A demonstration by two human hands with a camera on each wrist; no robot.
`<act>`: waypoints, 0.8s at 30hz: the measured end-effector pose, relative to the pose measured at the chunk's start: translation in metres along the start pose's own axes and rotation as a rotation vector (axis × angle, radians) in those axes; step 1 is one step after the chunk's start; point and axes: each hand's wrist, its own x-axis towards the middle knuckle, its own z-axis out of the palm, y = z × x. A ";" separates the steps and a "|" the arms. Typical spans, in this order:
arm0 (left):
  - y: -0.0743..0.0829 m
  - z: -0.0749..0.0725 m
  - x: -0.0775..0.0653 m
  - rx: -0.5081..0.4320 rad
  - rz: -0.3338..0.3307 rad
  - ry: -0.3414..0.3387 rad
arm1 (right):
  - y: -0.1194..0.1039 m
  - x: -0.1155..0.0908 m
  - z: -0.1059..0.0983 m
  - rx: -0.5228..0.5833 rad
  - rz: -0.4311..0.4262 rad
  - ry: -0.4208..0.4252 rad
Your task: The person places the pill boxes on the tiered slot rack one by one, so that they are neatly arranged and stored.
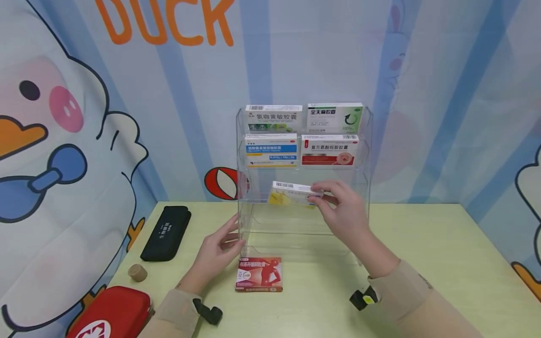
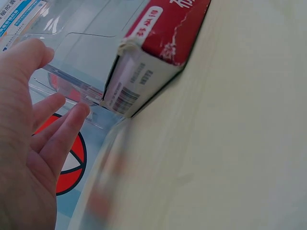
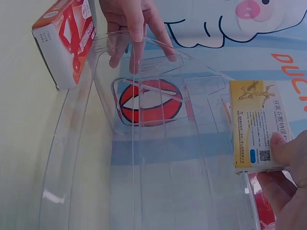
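My right hand (image 1: 344,209) pinches a white and yellow medicine box (image 1: 291,194) by its right end, held in front of the middle of a clear acrylic rack (image 1: 296,239). In the right wrist view the thumb lies on the printed face of this medicine box (image 3: 256,127). My left hand (image 1: 220,249) is at the rack's lower left side, fingers loosely spread along the clear wall; the left wrist view shows those fingers (image 2: 62,129) beside the rack. Just in front of the rack, near the left hand, a red medicine box (image 1: 258,274) lies on the table.
The rack's upper two tiers hold several medicine boxes (image 1: 270,150). To the left on the table are a black case (image 1: 166,233), a small cork-coloured cylinder (image 1: 137,272) and a red first-aid pouch (image 1: 114,312). A printed cloth (image 1: 203,94) hangs behind the table.
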 end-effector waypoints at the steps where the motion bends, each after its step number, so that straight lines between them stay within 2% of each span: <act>1: 0.000 0.000 0.000 -0.002 -0.001 -0.001 | 0.000 0.003 0.003 0.002 -0.003 0.007; 9: 0.002 -0.001 -0.001 -0.003 -0.023 -0.005 | -0.004 0.027 0.021 0.045 0.003 0.056; 16: -0.001 -0.001 -0.001 0.003 -0.014 -0.001 | -0.007 0.037 0.041 -0.007 0.051 0.042; 24: -0.002 0.000 0.000 0.004 -0.013 -0.005 | -0.006 0.039 0.056 -0.098 0.051 0.058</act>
